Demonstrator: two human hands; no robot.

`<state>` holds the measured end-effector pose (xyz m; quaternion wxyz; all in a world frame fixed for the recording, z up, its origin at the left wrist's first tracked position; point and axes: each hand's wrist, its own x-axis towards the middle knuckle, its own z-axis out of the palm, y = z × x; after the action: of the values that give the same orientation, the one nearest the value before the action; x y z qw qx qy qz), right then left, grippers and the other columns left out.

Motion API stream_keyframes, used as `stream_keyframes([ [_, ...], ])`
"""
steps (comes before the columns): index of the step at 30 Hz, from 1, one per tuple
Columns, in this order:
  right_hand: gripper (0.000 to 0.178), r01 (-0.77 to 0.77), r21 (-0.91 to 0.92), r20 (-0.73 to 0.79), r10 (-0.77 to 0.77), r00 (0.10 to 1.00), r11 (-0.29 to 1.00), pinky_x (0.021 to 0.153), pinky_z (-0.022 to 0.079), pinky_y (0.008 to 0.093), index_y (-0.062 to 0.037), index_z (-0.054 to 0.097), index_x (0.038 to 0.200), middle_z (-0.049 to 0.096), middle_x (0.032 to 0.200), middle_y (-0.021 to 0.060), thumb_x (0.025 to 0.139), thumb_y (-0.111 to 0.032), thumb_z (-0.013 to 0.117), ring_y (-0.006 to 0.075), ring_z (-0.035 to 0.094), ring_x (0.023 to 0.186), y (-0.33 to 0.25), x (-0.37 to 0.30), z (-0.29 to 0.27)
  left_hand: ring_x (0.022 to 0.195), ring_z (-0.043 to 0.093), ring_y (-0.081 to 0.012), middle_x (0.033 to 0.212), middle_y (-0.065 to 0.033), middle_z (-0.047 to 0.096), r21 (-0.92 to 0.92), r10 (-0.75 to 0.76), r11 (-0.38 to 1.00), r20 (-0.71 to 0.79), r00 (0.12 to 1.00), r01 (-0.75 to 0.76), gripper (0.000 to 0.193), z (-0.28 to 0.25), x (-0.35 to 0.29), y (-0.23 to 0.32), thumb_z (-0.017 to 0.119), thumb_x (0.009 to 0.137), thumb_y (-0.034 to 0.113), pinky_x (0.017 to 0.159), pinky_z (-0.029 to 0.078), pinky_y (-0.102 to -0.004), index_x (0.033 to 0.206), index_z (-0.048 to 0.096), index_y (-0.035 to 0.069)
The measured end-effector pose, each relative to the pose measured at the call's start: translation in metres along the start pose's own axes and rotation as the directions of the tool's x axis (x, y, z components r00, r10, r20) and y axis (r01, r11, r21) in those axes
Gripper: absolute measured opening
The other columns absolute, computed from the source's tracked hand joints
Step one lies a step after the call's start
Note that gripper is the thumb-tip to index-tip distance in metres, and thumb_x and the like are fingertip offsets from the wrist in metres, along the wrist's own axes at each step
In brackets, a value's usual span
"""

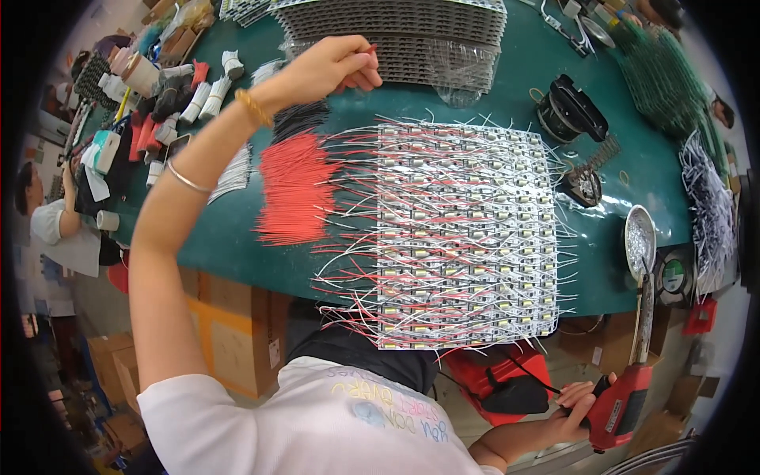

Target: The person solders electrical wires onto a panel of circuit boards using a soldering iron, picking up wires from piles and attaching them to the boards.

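My left hand [352, 67] is raised over the far part of the table, its fingers curled together. A small red bit shows at the fingertips; I cannot make out what it is. At the lower right, my right hand [579, 405] is wrapped around a red soldering gun [621, 408], whose shaft points up toward a metal spoon [640, 241]. Between the hands lies a panel of white circuit boards [467, 237] in rows, with red and white wires across it. Cut red wires [297, 190] lie in a pile left of the panel, below my left forearm.
Grey boards [396, 39] are stacked at the back. Black wires [301, 119] and white wires [233, 174] lie left. Right of the panel are a black device [574, 111], a small solder pot [584, 186] and green racked boards [665, 79]. Another person [59, 229] sits at far left.
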<state>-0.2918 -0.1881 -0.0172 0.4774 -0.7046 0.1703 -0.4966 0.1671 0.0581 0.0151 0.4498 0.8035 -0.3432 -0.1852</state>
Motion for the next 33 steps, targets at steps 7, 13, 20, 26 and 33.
stream_keyframes([
  [7, 0.047, 0.02, -0.087, 0.079, -0.013, 0.997, 0.996, 0.047, 0.037, 0.0262, 0.011, 0.035, 0.129, 0.039, 0.052, 0.0018, 0.092, -0.012, 0.052, 0.0096, 0.038, 0.043, -0.016, 0.022, -0.012, 0.086, 0.064, -0.0136, 0.099, -0.0097, 0.065, -0.26, 0.04, 0.957, -0.326, 0.945, -0.13, 0.019, 0.042, -0.012, -0.045, 0.04, 0.099, 0.013, 0.07, 0.047, -0.0227, 0.098, 0.055, 0.0],
  [13, 0.05, 0.072, -0.103, 0.061, -0.066, 0.996, 0.992, 0.049, 0.037, 0.0253, 0.0124, 0.033, 0.129, 0.039, 0.051, 0.0007, 0.092, -0.013, 0.052, 0.0088, 0.037, 0.043, -0.048, 0.053, -0.004, 0.058, 0.05, -0.005, 0.076, -0.0032, 0.061, -0.275, 0.076, 0.946, -0.323, 0.943, -0.171, 0.015, 0.05, -0.003, 0.0, 0.044, 0.097, 0.01, 0.054, 0.039, -0.0199, 0.099, 0.055, 0.0],
  [20, 0.061, -0.007, 0.077, 0.212, -0.009, 0.977, 0.997, 0.046, 0.04, 0.0267, 0.0168, 0.027, 0.13, 0.047, 0.053, 0.0042, 0.09, -0.02, 0.055, 0.0124, 0.04, 0.041, -0.04, 0.1, 0.032, 0.055, 0.044, -0.0041, 0.068, -0.0015, 0.057, -0.332, -0.049, 0.943, -0.051, 0.997, 0.03, 0.009, 0.1, 0.019, 0.044, 0.052, 0.093, 0.01, 0.05, 0.037, -0.0209, 0.09, 0.054, 0.001],
  [26, 0.051, -0.362, 0.029, 0.201, 0.349, 0.915, 0.932, 0.042, 0.038, 0.0256, 0.0136, 0.034, 0.128, 0.042, 0.052, 0.0013, 0.093, -0.018, 0.052, 0.0107, 0.04, 0.04, -0.018, 0.118, 0.101, 0.057, 0.05, -0.0117, 0.064, -0.0056, 0.057, -0.103, 0.062, 0.992, -0.107, 0.992, -0.073, 0.018, 0.141, 0.062, 0.047, 0.062, 0.086, 0.015, 0.053, 0.04, -0.0306, 0.078, 0.059, -0.002],
  [33, 0.038, -0.525, -0.01, 0.309, 0.502, 0.808, 0.851, 0.038, 0.039, 0.0256, 0.0076, 0.044, 0.122, 0.042, 0.05, 0.0031, 0.092, -0.015, 0.051, 0.0119, 0.041, 0.036, 0.025, 0.136, 0.12, 0.064, 0.062, -0.0322, 0.069, -0.0181, 0.063, 0.037, 0.073, 0.997, -0.119, 0.99, -0.069, 0.021, 0.167, 0.092, 0.05, 0.065, 0.084, 0.018, 0.059, 0.046, -0.0388, 0.077, 0.061, -0.002],
])
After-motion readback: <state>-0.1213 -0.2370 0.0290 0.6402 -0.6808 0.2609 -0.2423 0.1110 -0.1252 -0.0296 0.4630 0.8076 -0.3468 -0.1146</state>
